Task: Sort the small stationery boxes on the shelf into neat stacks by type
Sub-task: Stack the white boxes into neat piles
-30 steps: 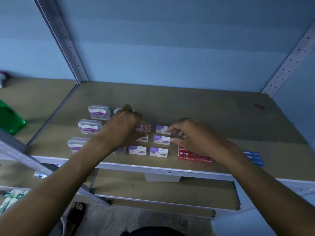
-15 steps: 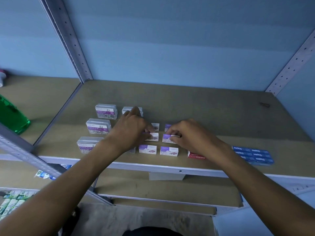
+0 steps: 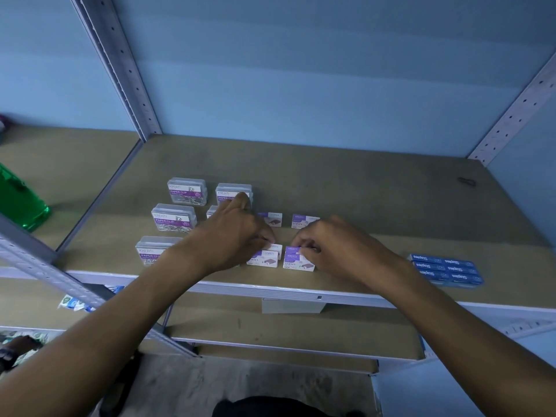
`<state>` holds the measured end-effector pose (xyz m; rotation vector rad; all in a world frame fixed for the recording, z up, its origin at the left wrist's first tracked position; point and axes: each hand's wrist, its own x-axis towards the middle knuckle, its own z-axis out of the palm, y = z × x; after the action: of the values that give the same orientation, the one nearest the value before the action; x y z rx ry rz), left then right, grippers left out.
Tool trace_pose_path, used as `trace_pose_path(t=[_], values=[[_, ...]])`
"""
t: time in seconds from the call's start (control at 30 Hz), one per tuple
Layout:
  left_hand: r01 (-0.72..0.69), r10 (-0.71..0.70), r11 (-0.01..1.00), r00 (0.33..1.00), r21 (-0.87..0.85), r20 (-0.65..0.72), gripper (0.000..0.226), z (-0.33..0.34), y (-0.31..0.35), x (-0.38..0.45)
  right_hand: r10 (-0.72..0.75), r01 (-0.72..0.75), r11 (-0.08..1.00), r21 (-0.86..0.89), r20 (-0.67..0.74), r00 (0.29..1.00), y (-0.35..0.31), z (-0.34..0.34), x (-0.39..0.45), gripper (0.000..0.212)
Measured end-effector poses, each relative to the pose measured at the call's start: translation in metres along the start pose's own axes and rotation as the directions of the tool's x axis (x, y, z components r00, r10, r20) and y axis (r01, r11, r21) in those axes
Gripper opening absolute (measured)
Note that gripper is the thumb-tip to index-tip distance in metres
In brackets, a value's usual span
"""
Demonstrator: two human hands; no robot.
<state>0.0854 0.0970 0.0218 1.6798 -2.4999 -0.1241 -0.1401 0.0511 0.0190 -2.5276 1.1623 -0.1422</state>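
both hands, left hand (image 3: 231,236) and right hand (image 3: 334,251), each pinch a small staple box (image 3: 296,251).

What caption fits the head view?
Both hands pinch small staple boxes on the shelf.

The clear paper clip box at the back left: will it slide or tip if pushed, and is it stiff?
The paper clip box looks like rigid plastic, so probably stiff. It lies low and flat on the shelf, so it would likely slide, not tip. Loose clips show inside; they may shift and rattle.
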Motion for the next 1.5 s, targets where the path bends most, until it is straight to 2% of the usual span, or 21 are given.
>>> trace_pose_path(t=[0.13, 0.2, 0.3, 0.73, 1.0, 1.13, 1.2, 1.27, 1.37, 1.5], values=[[-0.014, 0.013, 1.000, 1.000, 0.020, 0.025, 0.032, 0.001, 0.000, -0.001, -0.018, 0.019, 0.999, -0.026, 0.025, 1.000, 0.000, 0.002, 0.000, 0.018], [-0.045, 0.043, 0.998, 0.998, 0.042, 0.051, 0.037, 0.000, 0.001, -0.001, 0.000, 0.000, 1.000, 0.001, 0.053, 0.999, -0.001, 0.003, 0.000, 0.022], [-0.059, 0.057, 0.998, 0.997, 0.035, 0.055, 0.034, 0.000, 0.001, -0.001, 0.009, -0.008, 1.000, -0.019, 0.074, 0.997, 0.000, 0.004, -0.001, 0.030], [-0.010, 0.010, 1.000, 1.000, 0.027, 0.016, 0.034, 0.013, 0.006, 0.003, 0.007, -0.006, 0.999, -0.049, 0.032, 0.999, -0.001, 0.008, -0.004, 0.027], [-0.032, 0.033, 0.998, 0.999, 0.050, -0.020, 0.037, 0.015, 0.007, 0.002, -0.050, 0.046, 0.995, -0.094, -0.040, 0.998, 0.001, 0.013, -0.005, 0.031], [-0.029, 0.029, 0.998, 1.000, 0.062, 0.007, 0.041, 0.014, 0.007, 0.002, -0.058, 0.054, 0.995, -0.083, -0.046, 0.997, -0.001, 0.011, -0.007, 0.029], [-0.033, 0.033, 0.996, 0.999, 0.086, 0.001, 0.043, 0.011, 0.006, 0.003, -0.034, 0.032, 0.999, -0.018, -0.071, 0.997, 0.001, 0.005, -0.008, 0.034], [-0.008, 0.012, 0.999, 0.997, 0.053, -0.077, 0.040, 0.004, 0.004, 0.004, -0.008, 0.012, 0.999, 0.036, -0.122, 0.992, 0.005, -0.003, -0.006, 0.039], [0.056, -0.056, 0.998, 0.981, -0.008, -0.184, 0.033, -0.007, -0.002, 0.013, -0.002, 0.002, 1.000, 0.000, -0.206, 0.978, 0.014, -0.013, 0.007, 0.039], [0.084, -0.074, 0.994, 0.989, 0.076, -0.132, 0.033, -0.008, -0.011, 0.025, 0.054, -0.066, 0.996, -0.065, -0.172, 0.984, 0.021, -0.010, 0.027, 0.039]])
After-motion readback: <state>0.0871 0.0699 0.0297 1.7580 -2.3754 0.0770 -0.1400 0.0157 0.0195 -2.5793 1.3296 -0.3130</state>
